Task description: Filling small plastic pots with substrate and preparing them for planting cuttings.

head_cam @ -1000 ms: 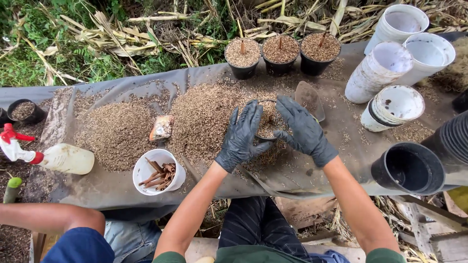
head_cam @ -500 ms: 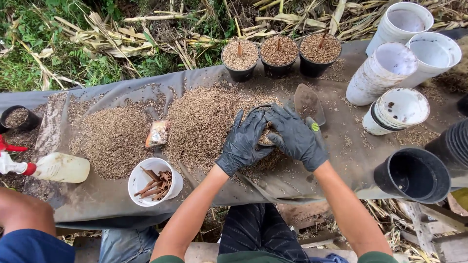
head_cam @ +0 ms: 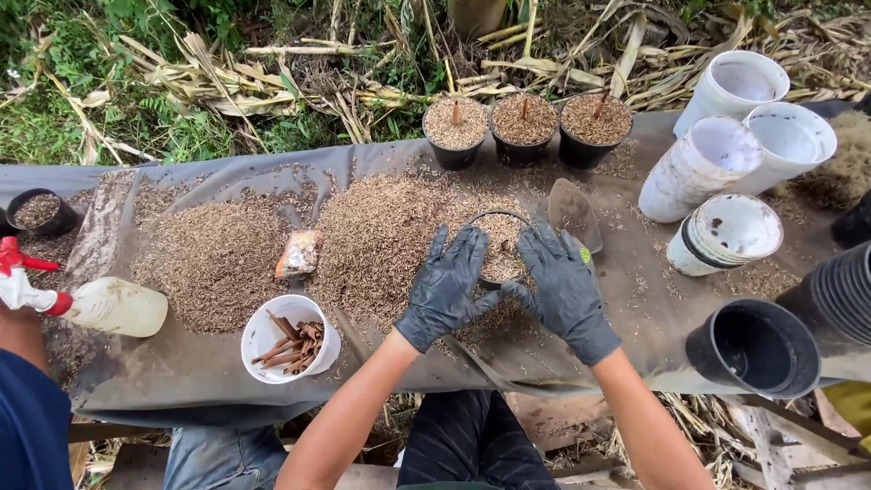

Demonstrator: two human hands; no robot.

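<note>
Your left hand (head_cam: 446, 289) and right hand (head_cam: 564, 286), fingers spread, cup the small black pot (head_cam: 498, 247). Press the husk fill evenly and keep the pot upright.

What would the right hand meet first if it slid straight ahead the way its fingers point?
Probably the trowel lying just beyond the right hand; the small black pot sits between both hands, slightly left of that line.

Gloved hands around small black plastic pot (head_cam: 500, 247) of husk mix.
Left hand (head_cam: 446, 283) and right hand (head_cam: 564, 289) cup pot on grey-sheeted worktop (head_cam: 209, 363); white plastic cup of brown sticks (head_cam: 289, 338) nearby.
</note>
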